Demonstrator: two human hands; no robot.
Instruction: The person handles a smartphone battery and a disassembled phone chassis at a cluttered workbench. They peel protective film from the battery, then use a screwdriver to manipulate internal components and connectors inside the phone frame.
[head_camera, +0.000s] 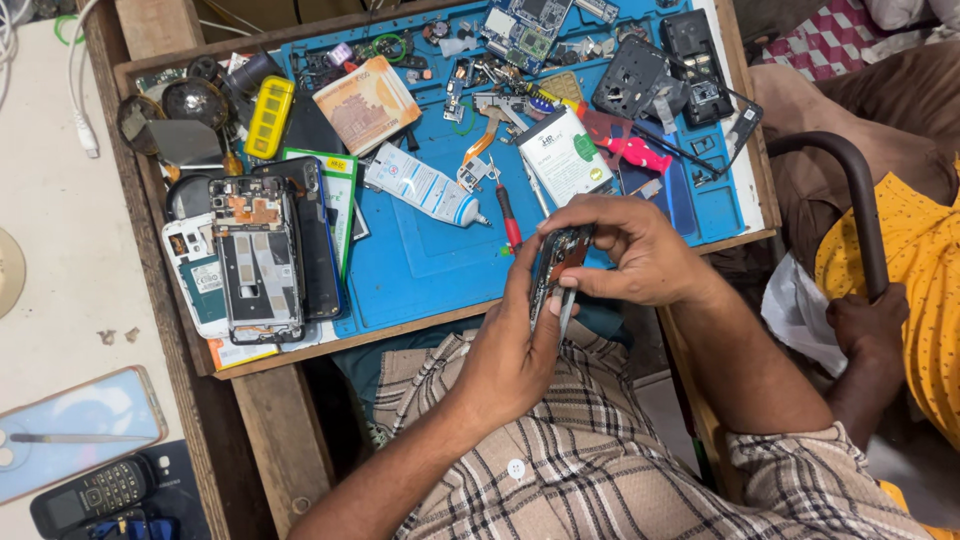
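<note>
Over the near edge of the table (300, 345), just past the blue mat (430, 270), an opened phone (553, 268) is held up between both hands, with its long side running from far to near, toward the body. It is wrapped from below by the left hand (510, 350) and pinched at its top by the right hand (630, 250), so both hands are closed on it and neither is nearer. Much of the phone is hidden by fingers, and whether a thin tool is also held under it cannot be made out.
</note>
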